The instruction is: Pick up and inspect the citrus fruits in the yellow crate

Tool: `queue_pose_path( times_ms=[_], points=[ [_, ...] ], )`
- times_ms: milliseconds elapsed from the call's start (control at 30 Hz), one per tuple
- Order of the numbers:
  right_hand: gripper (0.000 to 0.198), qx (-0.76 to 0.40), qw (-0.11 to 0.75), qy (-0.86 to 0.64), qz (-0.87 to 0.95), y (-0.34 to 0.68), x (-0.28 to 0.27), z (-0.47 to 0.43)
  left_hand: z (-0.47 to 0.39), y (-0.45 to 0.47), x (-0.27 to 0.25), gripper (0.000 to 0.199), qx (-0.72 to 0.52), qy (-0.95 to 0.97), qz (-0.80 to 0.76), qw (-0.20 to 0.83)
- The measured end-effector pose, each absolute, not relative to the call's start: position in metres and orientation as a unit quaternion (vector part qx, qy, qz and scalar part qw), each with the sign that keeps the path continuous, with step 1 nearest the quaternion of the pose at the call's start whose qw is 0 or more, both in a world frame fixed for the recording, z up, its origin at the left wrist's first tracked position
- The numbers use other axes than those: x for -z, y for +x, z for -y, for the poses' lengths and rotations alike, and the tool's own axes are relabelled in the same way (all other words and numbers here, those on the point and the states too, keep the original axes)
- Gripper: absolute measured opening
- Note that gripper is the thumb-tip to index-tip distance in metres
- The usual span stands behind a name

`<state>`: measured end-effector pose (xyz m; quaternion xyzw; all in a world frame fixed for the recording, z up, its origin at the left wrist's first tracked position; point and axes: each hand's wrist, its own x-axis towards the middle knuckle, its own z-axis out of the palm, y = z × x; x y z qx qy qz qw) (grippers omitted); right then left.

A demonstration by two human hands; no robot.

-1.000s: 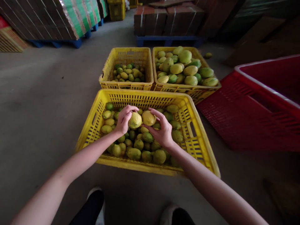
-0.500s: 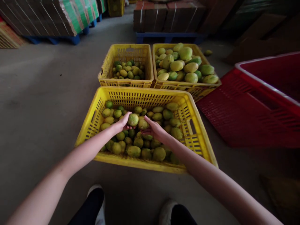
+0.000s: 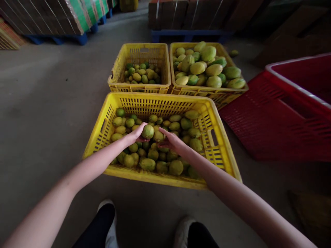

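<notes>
A round, mottled fruit (image 3: pixel 148 132), green washed with pale yellow, sits in the left hand (image 3: pixel 138 133) of a person standing over a yellow crate (image 3: pixel 155 177) on a grey floor. The left hand cups it closely, thumb along its upper side and fingers curled beneath. At its three o'clock, a second, duller yellow fruit (image 3: pixel 158 136) is held in the right hand (image 3: pixel 172 140), its grip looser, thumb above and fingers spread below; whether the pair touch is hard to tell. Both are near the crate's middle, just above a bed of loose fruit (image 3: pixel 148 164), some round, some oval, ranging from deep green to yellow. At eleven o'clock, a rear crate (image 3: pixel 139 88) holds smaller green and yellow fruit; at one o'clock, another crate (image 3: pixel 209 91) is heaped with larger, longer ones. A tilted red crate (image 3: pixel 279 131) leans in toward three o'clock.
</notes>
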<state>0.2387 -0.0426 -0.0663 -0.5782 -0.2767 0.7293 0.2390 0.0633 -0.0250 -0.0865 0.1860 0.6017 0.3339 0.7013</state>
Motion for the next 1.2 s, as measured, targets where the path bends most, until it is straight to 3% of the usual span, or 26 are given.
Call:
queue_pose_path(
  times_ms=[100,333,500,700,967,1200],
  points=[
    [0.018,-0.688,0.312,-0.572,0.319,0.239,0.068,0.043,0.026,0.067,0.073,0.038,-0.283,0.205,-0.624,0.699],
    [0.046,-0.524,0.409,-0.537,0.519,0.240,0.076,0.044,0.026,0.069,0.065,0.029,-0.389,0.249,-0.591,0.662],
    [0.047,-0.470,0.428,-0.495,0.593,0.241,0.072,0.049,0.026,0.067,0.068,0.036,-0.436,0.306,-0.556,0.638],
    [0.052,-0.500,0.461,-0.485,0.549,0.240,0.071,0.050,0.026,0.068,0.067,0.036,-0.463,0.301,-0.538,0.637],
    [0.042,-0.606,0.470,-0.492,0.411,0.241,0.067,0.042,0.027,0.071,0.062,0.009,-0.512,0.192,-0.513,0.662],
    [0.018,-0.718,0.450,-0.452,0.280,0.242,0.048,0.037,0.025,0.067,0.052,0.049,-0.389,0.144,-0.506,0.756]
  ],
)
